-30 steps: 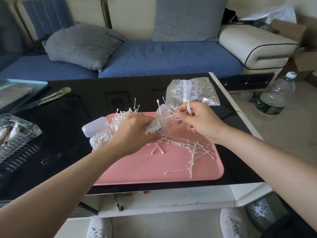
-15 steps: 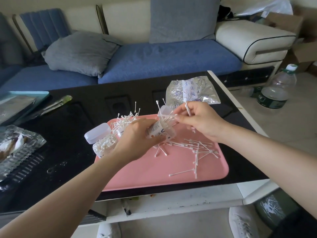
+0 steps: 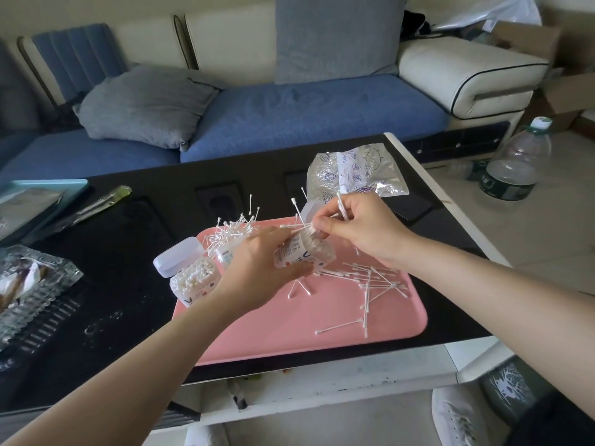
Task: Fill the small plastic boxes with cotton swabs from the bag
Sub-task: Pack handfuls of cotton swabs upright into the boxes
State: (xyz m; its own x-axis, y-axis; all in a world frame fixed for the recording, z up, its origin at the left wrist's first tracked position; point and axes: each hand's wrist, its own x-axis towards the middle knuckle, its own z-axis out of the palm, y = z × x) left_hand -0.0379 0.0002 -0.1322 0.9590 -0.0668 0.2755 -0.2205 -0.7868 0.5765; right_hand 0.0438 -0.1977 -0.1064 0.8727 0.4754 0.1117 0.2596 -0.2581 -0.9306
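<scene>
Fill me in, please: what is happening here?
A person is filling small plastic boxes over a pink tray. The left hand holds a tilted box; the right hand pinches cotton swabs at its mouth. A full box stands at the tray's left edge, loose swabs lie on the tray, and the bag lies behind it.

You work over a plain pink tray (image 3: 306, 336) on a glossy black desk (image 3: 128, 239). Your swabs (image 3: 370, 280) are white; the clear bag (image 3: 354, 175) carries blue printed drawings.

Left hand (image 3: 257, 272), right hand (image 3: 367, 230) close together, fingers (image 3: 323, 225) curled.
</scene>
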